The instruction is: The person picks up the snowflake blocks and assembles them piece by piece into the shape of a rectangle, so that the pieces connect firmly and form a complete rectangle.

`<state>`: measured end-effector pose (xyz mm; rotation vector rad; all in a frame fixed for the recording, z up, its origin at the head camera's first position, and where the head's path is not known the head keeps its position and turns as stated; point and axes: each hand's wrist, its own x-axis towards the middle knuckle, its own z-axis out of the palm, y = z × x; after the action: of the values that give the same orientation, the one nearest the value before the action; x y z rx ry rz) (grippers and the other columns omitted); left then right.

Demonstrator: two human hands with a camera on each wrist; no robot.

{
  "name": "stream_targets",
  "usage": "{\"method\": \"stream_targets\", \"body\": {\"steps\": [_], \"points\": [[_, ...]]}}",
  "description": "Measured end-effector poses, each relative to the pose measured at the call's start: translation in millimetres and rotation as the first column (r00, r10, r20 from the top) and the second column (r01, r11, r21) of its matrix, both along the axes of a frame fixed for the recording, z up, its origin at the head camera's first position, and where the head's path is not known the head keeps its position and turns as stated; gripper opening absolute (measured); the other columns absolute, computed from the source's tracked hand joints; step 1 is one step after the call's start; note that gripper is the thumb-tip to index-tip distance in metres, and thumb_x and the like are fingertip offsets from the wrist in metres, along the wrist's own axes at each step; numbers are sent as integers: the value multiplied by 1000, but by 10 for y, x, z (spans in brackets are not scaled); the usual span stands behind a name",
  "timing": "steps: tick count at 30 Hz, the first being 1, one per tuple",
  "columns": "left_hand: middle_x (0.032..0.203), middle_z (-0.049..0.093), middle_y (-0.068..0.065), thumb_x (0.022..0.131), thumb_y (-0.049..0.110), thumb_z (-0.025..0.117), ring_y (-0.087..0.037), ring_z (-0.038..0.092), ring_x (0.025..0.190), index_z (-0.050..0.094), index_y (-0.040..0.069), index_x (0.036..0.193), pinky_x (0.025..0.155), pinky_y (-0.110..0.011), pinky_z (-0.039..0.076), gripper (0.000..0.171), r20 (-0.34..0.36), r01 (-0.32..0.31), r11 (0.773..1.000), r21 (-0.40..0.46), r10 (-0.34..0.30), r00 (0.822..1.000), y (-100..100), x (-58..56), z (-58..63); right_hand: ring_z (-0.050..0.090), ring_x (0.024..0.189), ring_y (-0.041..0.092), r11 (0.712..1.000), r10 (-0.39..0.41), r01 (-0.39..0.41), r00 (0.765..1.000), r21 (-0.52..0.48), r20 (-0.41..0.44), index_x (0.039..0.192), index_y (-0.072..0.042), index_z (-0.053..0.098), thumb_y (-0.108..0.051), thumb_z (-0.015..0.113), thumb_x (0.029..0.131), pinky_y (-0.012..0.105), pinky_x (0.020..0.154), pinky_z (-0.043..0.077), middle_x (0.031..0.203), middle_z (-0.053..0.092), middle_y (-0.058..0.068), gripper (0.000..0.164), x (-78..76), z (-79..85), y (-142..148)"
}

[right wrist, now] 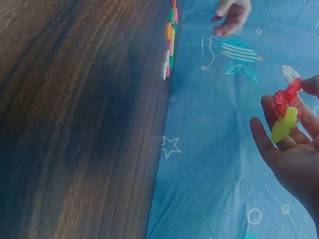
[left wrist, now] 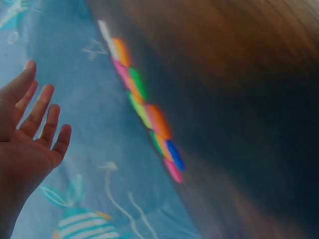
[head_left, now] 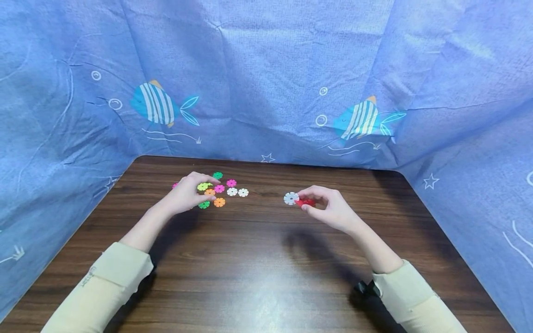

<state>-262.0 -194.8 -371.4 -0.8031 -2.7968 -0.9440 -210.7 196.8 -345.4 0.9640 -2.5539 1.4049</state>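
My right hand (head_left: 331, 209) pinches a small joined cluster of notched plastic discs, held up over the table. It consists of red discs (right wrist: 287, 103), a white disc (head_left: 291, 198) at one end and a yellow disc (right wrist: 284, 125) at the other. My left hand (head_left: 185, 194) hovers above loose discs with its fingers loosely spread. Nothing sits between its fingers in the left wrist view. Around and under it lie a yellow-green disc (head_left: 202, 187), an orange disc (head_left: 219, 202), a green disc (head_left: 204, 205) and pink discs (head_left: 231, 183). The hand partly covers the group.
Two white discs (head_left: 238, 192) lie side by side at the right of the loose group. A blue disc (left wrist: 175, 155) shows in the left wrist view. The brown wood-grain table (head_left: 258, 259) ends at a blue curtain (head_left: 266, 92) printed with fish, behind and on both sides.
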Motion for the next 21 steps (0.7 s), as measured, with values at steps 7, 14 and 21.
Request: {"method": "stream_targets", "body": {"steps": [7, 14, 21], "points": [[115, 63, -14, 77, 12, 78, -34, 51, 113, 63, 4, 115, 93, -51, 43, 42, 108, -4, 997, -81, 13, 994, -172, -121, -191, 61, 87, 10, 1000, 6, -6, 1000, -2, 2, 106, -9, 68, -7, 68, 85, 20, 80, 48, 97, 68, 2, 21, -6, -17, 4], [109, 68, -15, 78, 11, 76, -33, 59, 108, 62, 0, 114, 92, -50, 46, 40, 194, 32, 994, -102, -12, 981, -270, -253, -315, 61, 86, 10, 1000, -8, 8, 1000, 0, 13, 108, -7, 67, -5, 69, 83, 22, 74, 48, 97, 68, 4, 25, -6, -26, 7], [107, 69, -10, 79, 8, 76, -31, 59, 107, 65, 4, 110, 95, -49, 45, 33, 242, 66, 988, -140, -31, 970, -325, -317, -395, 66, 80, 16, 996, 57, -50, 993, -69, 104, 110, -1, 65, -1, 68, 83, 21, 69, 50, 93, 66, 15, 28, -25, -58, 8]]}}
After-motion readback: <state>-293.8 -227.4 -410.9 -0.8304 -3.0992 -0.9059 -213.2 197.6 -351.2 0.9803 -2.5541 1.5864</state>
